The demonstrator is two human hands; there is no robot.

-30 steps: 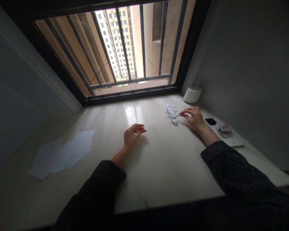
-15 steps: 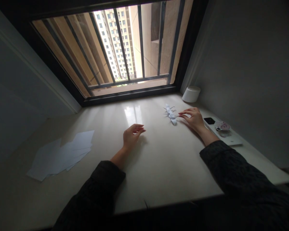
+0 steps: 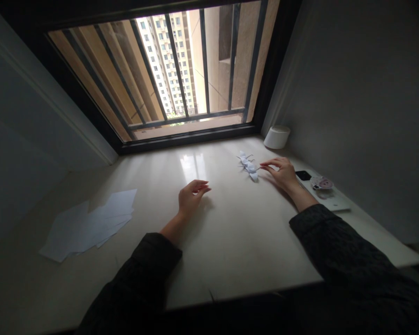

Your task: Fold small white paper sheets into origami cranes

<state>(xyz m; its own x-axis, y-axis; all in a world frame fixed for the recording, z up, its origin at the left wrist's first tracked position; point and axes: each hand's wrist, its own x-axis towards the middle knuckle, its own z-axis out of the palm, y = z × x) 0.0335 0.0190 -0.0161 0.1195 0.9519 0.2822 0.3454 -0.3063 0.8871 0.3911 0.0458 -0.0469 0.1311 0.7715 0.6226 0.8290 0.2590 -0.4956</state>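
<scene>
Folded white paper cranes [image 3: 245, 160] stand in a short row on the sill below the window, their thin pointed ends sticking out to the sides. At the near end of the row, the closest paper crane [image 3: 253, 176] has one thin tip between the thumb and fingers of my right hand [image 3: 281, 174], which is closed in a pinch. My left hand [image 3: 191, 197] rests over the middle of the sill, left of the cranes. Its fingers are curved, with a small gap to the thumb, and nothing shows between them.
Several loose white paper sheets [image 3: 87, 225] lie overlapped at the left. On the right, a white phone [image 3: 337, 203] with a round pink grip [image 3: 323, 183] lies along the wall. A white cup-like object [image 3: 277, 137] stands in the corner by the barred window [image 3: 181, 137].
The nearest crane has shifted slightly to the right and turned a little with my right hand. My left hand has stayed in place.
</scene>
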